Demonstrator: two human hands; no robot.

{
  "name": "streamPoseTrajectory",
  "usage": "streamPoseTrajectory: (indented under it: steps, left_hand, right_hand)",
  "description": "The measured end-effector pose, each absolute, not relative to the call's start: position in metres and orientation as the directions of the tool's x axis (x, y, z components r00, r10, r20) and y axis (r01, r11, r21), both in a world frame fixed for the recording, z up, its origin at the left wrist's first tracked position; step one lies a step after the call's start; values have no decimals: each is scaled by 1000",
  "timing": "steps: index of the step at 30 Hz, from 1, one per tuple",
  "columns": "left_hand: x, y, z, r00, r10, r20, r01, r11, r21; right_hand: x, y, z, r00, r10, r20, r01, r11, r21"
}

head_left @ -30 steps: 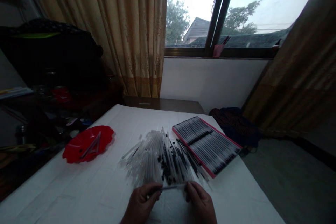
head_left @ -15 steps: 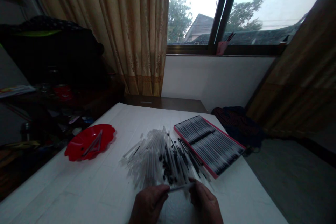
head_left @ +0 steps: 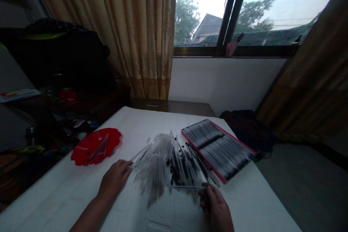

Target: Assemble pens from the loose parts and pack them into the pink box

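While the right hand (head_left: 217, 206) pinches a slender tube (head_left: 186, 187), the left hand (head_left: 114, 177) reaches the pile's left edge (head_left: 137, 156), finger closure unclear; separating tubes likely calls for light fingertips.

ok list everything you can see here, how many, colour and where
loose slim plastic tubes: too many to count, clear and black, mid-table
red-edged flat tray: one, right of tubes, filled with slim clear-and-black pens
scalloped plastic dish: one, red, table's left, thin pieces inside
covered table: one, white, centre
patterned fabric curtains: two, gold-brown, flanking window
dark-framed glass window: one, far wall
small cup: one, pink, windowsill
cloth heap: one, dark, beyond tray
side clutter: uncountable, mostly dark, far left
slim straight stick: one, greyish, right hand's grip
left hand: one, bare, tubes' left edge
right hand: one, bare, near edge
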State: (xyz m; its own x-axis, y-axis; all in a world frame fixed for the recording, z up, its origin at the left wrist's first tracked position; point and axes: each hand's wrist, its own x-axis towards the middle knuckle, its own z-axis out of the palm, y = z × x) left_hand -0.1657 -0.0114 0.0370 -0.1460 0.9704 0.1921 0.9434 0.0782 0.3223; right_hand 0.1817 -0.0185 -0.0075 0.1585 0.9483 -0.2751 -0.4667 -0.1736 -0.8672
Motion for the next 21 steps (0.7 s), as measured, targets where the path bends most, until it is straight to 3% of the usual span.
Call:
streamPoseTrajectory:
  steps: [8,11,13,17,19,21]
  left_hand:
    - [-157,-12,33,-72,955,289,970,0,243]
    - [-158,-14,31,-91,936,339,943,-29,332]
    - [-156,-17,31,-171,922,348,877,-19,480]
    - [-141,-28,32,-355,929,109,474,78,877]
    - [-131,-35,36,-352,936,-11,197,86,977]
    - [-121,-41,41,-344,934,-96,-30,91,995]
  right_hand:
    - [184,-23,-3,130,960,-247,-374,-183,-909]
    - [184,-23,-5,131,972,-197,-260,-158,-952]
    - [183,-24,-6,135,981,-139,-186,-113,-976]
    - [175,-27,-7,156,988,-4,-78,8,-997]
    - [169,-30,-5,123,992,17,-63,25,-998]
    - [160,-34,-2,95,995,18,-80,25,-996]
